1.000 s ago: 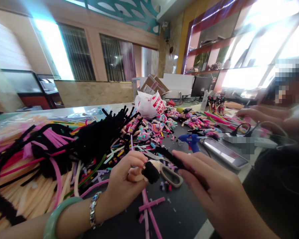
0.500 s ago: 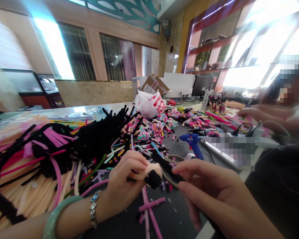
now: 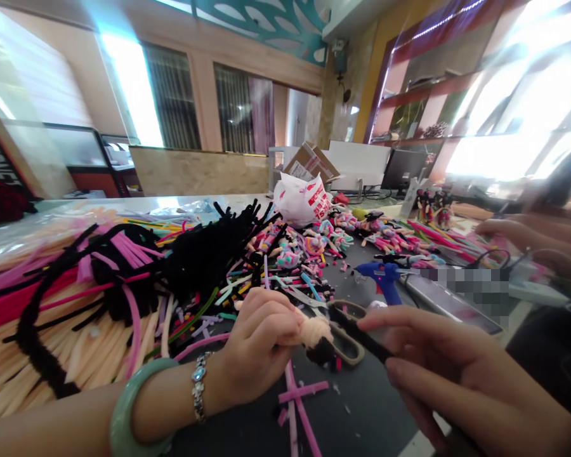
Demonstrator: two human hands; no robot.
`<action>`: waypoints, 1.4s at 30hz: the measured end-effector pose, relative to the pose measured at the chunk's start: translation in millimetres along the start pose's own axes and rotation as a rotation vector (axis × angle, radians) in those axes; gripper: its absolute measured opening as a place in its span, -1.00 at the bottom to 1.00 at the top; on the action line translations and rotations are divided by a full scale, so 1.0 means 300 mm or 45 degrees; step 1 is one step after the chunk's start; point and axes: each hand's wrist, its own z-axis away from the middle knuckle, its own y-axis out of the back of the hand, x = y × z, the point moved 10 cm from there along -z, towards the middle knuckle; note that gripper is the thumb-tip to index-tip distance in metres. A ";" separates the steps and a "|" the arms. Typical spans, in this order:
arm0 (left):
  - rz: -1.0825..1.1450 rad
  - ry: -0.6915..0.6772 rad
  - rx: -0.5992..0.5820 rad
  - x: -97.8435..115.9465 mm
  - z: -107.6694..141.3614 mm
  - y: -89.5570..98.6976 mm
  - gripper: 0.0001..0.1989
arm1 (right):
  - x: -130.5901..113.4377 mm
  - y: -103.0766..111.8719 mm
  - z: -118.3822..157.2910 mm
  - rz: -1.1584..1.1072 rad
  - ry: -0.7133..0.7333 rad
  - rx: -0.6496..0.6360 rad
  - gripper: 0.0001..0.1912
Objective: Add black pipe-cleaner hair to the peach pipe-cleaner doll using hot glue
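My left hand [image 3: 261,339] is closed on a small doll piece of beige fuzzy stem, its round head [image 3: 315,330] pointing right with a black patch on the lower side. Between the thumb and fingers of my right hand [image 3: 452,368] is a black pipe cleaner [image 3: 368,339], its free end angled up and left toward the doll's head. Behind both lies a pair of scissors [image 3: 354,353] with grey-brown handles, partly covered by the black stem. Crossed pink pipe cleaners [image 3: 304,391] rest on the dark tabletop below my hands.
Loose pipe cleaners, beige [image 3: 105,355] and black [image 3: 204,254], heap up on the left. A blue glue gun [image 3: 384,279] lies beyond my right hand, near several finished dolls [image 3: 318,244] and a white plastic bag [image 3: 299,200]. Another person's hand [image 3: 518,231] is at the right.
The view has turned slightly left, so the scene sits farther right. My right hand with the black stem is a little farther from the doll's head, which tilts more downward.
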 end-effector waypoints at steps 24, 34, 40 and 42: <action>0.037 -0.003 -0.319 0.007 0.016 -0.088 -0.78 | -0.093 -0.054 -0.072 0.622 0.485 0.130 -0.89; 0.027 -0.100 -0.345 0.032 0.016 -0.090 -0.74 | -0.073 -0.055 -0.089 0.490 0.433 0.102 -0.86; 0.017 -0.131 -0.354 0.043 0.011 -0.090 -0.76 | -0.081 -0.058 -0.087 0.486 0.436 0.097 -0.89; 0.017 -0.149 -0.362 0.047 0.014 -0.091 -0.76 | -0.086 -0.063 -0.085 0.506 0.442 0.088 -0.88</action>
